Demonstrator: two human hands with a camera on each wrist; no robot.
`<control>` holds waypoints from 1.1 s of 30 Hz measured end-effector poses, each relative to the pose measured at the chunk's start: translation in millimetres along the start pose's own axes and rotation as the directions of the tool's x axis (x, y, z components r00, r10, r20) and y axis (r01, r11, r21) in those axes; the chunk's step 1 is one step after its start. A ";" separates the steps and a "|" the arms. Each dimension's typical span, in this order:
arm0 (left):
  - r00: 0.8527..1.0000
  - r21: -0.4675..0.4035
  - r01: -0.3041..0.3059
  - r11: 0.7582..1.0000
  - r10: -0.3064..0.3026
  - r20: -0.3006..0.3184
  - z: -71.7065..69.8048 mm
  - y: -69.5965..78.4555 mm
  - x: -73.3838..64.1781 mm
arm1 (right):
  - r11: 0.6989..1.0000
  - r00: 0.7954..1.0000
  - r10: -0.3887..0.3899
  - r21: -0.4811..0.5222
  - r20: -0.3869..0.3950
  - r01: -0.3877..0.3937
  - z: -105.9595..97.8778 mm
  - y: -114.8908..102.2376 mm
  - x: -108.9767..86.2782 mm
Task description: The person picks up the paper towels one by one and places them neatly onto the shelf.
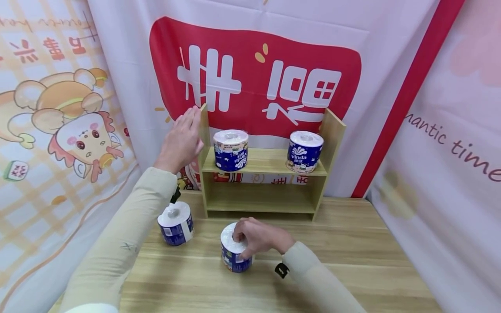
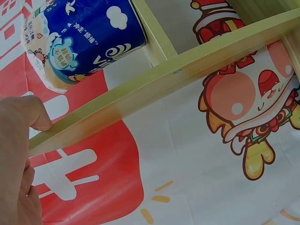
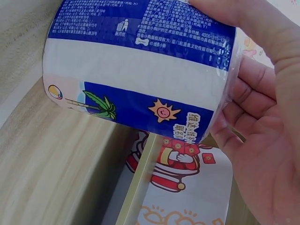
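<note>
"What does the right hand (image 1: 258, 237) have?"

"It pinches a wrapped paper roll (image 1: 231, 257), fingers in the core, thumb against the wrapper."

"Where's that roll?"

"At 7 o'clock from the wooden shelf (image 1: 258, 202). I can't tell whether it touches the table (image 1: 344, 234)."

"And the left hand (image 1: 182, 139)?"

"At 11 o'clock from the held roll, pinching the shelf's side panel (image 2: 140, 89) between thumb and fingers."

"Other rolls?"

"3: a table roll (image 1: 176, 228) at 10 o'clock, plus upper rolls (image 1: 231, 152) (image 1: 305, 152) at 12 and 1."
</note>
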State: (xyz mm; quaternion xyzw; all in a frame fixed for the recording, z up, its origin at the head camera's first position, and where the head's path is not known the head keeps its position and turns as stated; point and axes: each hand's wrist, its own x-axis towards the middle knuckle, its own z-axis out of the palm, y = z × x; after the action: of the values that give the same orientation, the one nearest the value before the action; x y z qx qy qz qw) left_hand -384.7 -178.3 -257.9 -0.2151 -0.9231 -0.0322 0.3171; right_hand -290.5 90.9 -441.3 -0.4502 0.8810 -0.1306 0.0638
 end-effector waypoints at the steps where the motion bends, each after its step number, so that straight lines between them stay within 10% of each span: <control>1: 1.000 0.001 0.000 1.000 0.000 0.000 0.1 -0.3 -0.2 | 1.000 1.000 -0.003 -0.003 0.004 0.003 0.0 0.2 0.5; 33: 0.999 -0.009 -0.006 1.000 0.006 -0.031 4.0 -2.6 -1.5 | 0.996 0.997 0.075 0.052 -0.003 -0.075 -21.0 28.2 -18.2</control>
State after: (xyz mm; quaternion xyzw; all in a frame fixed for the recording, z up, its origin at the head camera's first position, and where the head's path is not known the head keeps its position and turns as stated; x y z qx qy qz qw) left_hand -387.0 -180.4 -261.8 -0.2187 -0.9173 -0.0385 0.3306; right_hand -306.6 125.0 -429.4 -0.4147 0.8938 -0.1518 0.0783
